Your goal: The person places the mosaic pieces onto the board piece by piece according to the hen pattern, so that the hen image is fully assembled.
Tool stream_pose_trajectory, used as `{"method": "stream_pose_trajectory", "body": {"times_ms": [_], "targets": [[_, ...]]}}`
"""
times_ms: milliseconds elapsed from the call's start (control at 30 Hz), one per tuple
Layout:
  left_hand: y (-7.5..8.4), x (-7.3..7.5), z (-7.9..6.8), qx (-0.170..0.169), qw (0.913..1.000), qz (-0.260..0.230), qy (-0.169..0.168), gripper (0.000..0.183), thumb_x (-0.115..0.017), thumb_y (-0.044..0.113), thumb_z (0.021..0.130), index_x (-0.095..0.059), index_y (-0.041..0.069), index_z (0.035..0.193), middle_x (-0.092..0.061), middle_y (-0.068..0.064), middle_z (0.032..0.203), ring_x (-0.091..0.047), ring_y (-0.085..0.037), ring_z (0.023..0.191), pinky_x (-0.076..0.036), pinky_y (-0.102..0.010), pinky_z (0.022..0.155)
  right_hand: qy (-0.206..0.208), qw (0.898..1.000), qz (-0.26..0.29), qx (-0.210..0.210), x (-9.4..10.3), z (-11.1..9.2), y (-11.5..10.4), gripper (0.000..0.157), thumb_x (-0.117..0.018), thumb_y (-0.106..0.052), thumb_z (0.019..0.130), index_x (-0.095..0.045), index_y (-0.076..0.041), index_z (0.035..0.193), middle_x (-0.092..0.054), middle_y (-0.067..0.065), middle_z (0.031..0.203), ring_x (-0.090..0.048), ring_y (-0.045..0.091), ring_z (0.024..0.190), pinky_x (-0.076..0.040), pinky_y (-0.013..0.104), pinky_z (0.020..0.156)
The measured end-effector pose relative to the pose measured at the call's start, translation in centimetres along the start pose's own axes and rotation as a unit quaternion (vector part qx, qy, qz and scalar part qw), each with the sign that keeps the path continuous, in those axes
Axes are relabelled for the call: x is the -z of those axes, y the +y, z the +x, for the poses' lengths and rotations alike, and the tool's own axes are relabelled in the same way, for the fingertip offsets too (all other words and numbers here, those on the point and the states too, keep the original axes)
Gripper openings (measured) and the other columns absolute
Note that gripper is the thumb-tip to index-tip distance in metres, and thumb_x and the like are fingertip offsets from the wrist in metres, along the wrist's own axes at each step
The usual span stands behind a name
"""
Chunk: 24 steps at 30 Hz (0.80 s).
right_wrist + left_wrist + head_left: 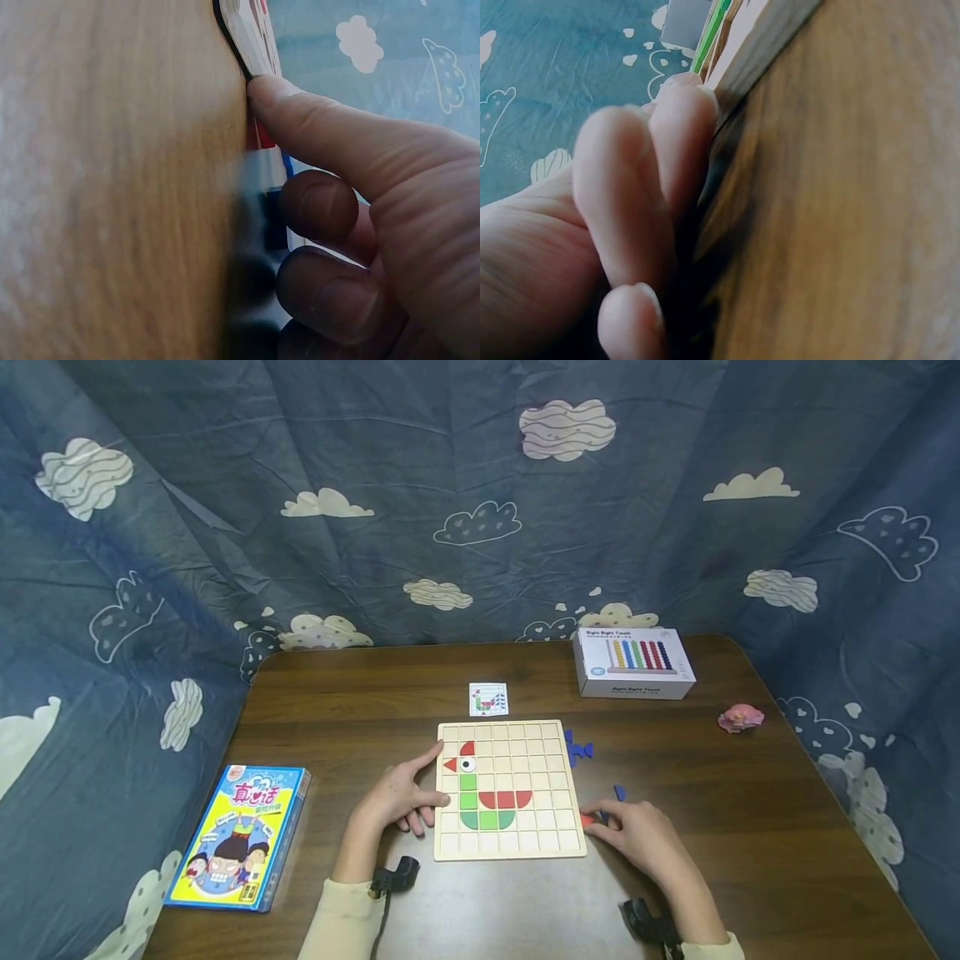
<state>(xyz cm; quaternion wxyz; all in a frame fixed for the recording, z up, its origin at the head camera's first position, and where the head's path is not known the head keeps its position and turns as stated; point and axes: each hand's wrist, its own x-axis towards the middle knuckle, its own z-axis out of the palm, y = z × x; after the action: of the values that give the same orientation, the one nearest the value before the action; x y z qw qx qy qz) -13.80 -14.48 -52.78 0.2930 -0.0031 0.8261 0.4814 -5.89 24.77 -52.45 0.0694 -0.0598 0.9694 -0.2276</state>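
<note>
A wooden grid board (540,843) lies in the middle of the table, with red and green flat pieces and a round eye piece (468,764) forming a bird shape on it. My left hand (397,793) rests at the board's left edge, thumb and index finger spread along it; the left wrist view shows its fingertips right at the board's side. My right hand (637,831) is at the lower right edge of the board, thumb and index finger pinching a red piece (587,820). Blue pieces (577,750) lie beside the board, some partly hidden by that hand.
A small pattern card (488,699) lies behind the board. At the back right stands a white box (634,664) with a bead-rack picture, and a pink object (741,718) is farther right. A blue and yellow box (236,837) lies at the left.
</note>
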Motion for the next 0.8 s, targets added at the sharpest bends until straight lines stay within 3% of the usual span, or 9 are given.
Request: {"method": "stream_pose_trajectory", "body": {"times_ms": [133, 400, 567, 800], "targets": [[-0.04, 0.00, 0.00, -0.002, 1.0000, 0.002, -0.001, 0.096, -0.087, 0.032, 0.090, -0.030, 0.046, 0.166, -0.073, -0.010, 0.064, -0.067, -0.018, 0.045, -0.049, -0.024, 0.041, 0.005, 1.000, -0.004, 0.006, -0.10, 0.00, 0.10, 0.021, -0.081, -0.031, 0.094, -0.081, -0.025, 0.115, -0.048, -0.012, 0.059, -0.039, 0.006, 0.052, -0.029, 0.022, 0.052], [-0.04, 0.01, -0.02, -0.002, 1.0000, 0.002, -0.001, 0.096, -0.087, 0.032, 0.090, -0.030, 0.046, 0.166, -0.072, -0.010, 0.064, -0.067, -0.017, 0.045, -0.048, -0.023, 0.042, 0.035, 0.998, -0.021, -0.039, -0.24, 0.37, 0.32, 0.016, -0.077, -0.030, 0.097, -0.080, -0.023, 0.112, -0.047, -0.007, 0.058, -0.039, 0.011, 0.052, -0.027, 0.025, 0.052], [-0.03, 0.01, -0.04, -0.002, 1.0000, 0.003, -0.001, 0.096, -0.087, 0.031, 0.090, -0.030, 0.046, 0.166, -0.072, -0.010, 0.063, -0.066, -0.017, 0.044, -0.048, -0.023, 0.041, 0.029, 1.000, 0.001, -0.012, -0.29, 0.37, 0.20, 0.025, -0.080, -0.032, 0.095, -0.080, -0.023, 0.118, -0.046, -0.010, 0.058, -0.037, 0.007, 0.051, -0.027, 0.023, 0.052], [-0.02, -0.01, 0.02, -0.001, 1.0000, 0.003, -0.003, 0.096, -0.086, 0.032, 0.090, -0.030, 0.046, 0.166, -0.072, -0.010, 0.064, -0.066, -0.017, 0.045, -0.048, -0.023, 0.042, 0.049, 0.998, -0.021, 0.022, -0.46, 0.46, 0.01, 0.021, -0.083, -0.032, 0.093, -0.082, -0.025, 0.112, -0.045, -0.013, 0.058, -0.036, 0.005, 0.051, -0.026, 0.022, 0.053]]}}
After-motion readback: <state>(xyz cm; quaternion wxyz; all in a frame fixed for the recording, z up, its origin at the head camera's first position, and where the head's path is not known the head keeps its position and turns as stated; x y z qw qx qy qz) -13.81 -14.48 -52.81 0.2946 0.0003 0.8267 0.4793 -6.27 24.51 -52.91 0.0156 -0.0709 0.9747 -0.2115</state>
